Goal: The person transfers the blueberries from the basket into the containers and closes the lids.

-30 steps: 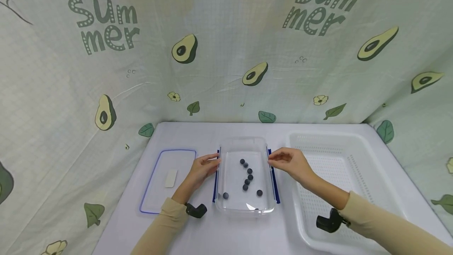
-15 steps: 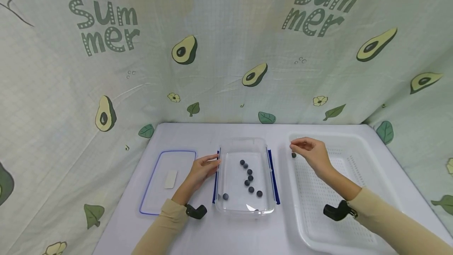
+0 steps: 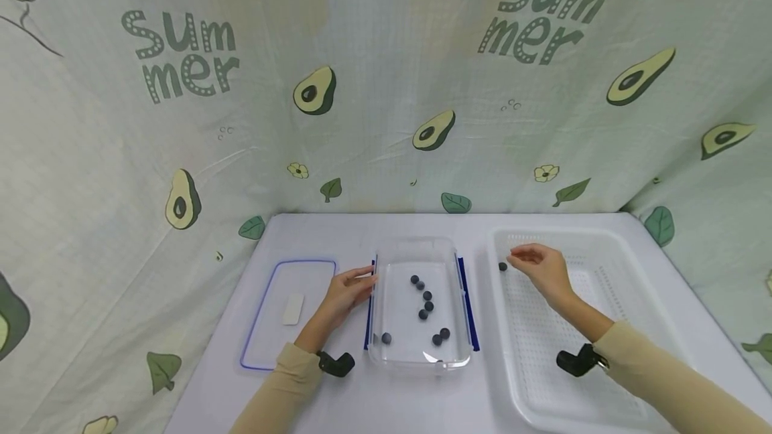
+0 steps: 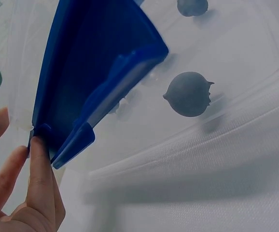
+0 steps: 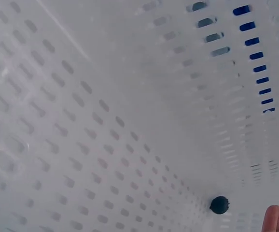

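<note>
In the head view my left hand (image 3: 346, 297) touches the left side of a transparent plastic box (image 3: 401, 353), its fingers fairly straight. Up close in the left wrist view, the fingertips meet the end of a blue latch (image 4: 101, 58) that hangs unfastened. Several blueberries (image 3: 427, 295) lie scattered on the box floor. My right hand (image 3: 545, 276) is over the far left part of a white perforated basket (image 3: 519, 387), fingers loosely curled with nothing between them. A single blueberry (image 5: 220, 205) sits in the basket, just left of those fingertips in the head view.
A transparent lid (image 3: 258, 313) with a blue edge lies flat left of the box, a small white rectangle (image 3: 293, 309) within its outline. Another blue latch (image 3: 468, 307) sticks out on the box's right side. A printed curtain (image 3: 374, 166) stands behind the table.
My right hand has moved from the box's right rim over the basket, then slightly right, away from a blueberry now lying there. One blueberry in the box has rolled toward another. The left hand stays put.
</note>
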Action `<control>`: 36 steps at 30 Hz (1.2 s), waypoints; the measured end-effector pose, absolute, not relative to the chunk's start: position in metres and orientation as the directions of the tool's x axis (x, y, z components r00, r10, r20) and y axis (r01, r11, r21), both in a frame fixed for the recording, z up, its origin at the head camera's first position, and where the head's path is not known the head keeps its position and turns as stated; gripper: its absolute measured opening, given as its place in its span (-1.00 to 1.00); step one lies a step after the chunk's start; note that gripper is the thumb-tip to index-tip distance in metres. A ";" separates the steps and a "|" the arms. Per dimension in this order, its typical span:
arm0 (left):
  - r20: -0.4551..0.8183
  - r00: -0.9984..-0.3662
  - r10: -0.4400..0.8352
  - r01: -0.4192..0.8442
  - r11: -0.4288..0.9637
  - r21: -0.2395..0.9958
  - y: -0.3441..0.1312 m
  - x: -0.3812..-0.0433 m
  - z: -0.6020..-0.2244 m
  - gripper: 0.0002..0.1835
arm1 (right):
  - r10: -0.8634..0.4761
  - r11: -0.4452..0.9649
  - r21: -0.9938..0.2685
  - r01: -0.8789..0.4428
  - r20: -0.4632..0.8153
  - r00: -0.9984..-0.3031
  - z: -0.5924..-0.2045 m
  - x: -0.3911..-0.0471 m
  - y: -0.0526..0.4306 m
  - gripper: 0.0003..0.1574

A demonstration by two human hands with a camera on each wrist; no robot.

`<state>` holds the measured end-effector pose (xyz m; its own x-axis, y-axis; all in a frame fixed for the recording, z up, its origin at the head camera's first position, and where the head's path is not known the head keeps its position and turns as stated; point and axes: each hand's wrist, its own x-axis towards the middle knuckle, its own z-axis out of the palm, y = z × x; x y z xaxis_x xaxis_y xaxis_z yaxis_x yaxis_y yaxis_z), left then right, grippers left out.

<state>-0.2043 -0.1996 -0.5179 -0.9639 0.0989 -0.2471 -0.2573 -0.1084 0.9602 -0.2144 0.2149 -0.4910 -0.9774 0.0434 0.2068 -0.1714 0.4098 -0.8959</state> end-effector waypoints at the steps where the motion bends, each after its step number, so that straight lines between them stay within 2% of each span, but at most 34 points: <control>1: -0.242 -0.965 0.101 -0.252 -0.104 0.962 -0.199 -0.204 -0.518 -0.52 | 0.050 0.419 -0.893 -0.168 0.207 -0.977 -0.494 -0.215 0.216 -0.63; 8: -0.224 -0.969 0.105 -0.234 -0.098 0.967 -0.199 -0.203 -0.519 -0.52 | 0.070 0.449 -0.876 -0.174 0.228 -0.971 -0.515 -0.219 0.220 -0.68; 14: -0.226 -0.969 0.100 -0.235 -0.089 0.968 -0.199 -0.202 -0.519 -0.52 | 0.066 0.438 -0.882 -0.174 0.224 -0.972 -0.526 -0.224 0.219 -0.66; 21: -0.223 -0.969 0.107 -0.232 -0.081 0.969 -0.199 -0.202 -0.518 -0.52 | 0.068 0.489 -0.858 -0.158 0.218 -0.974 -0.537 -0.228 0.217 -0.64; 36: -0.212 -0.971 0.106 -0.222 -0.091 0.971 -0.199 -0.203 -0.521 -0.52 | 0.075 0.530 -0.836 -0.141 0.212 -0.974 -0.547 -0.227 0.212 -0.64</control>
<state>-0.2033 -0.1987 -0.5212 -0.9714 0.1063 -0.2124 -0.2223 -0.0910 0.9707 -0.2270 0.2120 -0.5475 -0.9744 0.0752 0.2118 -0.1409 0.5300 -0.8362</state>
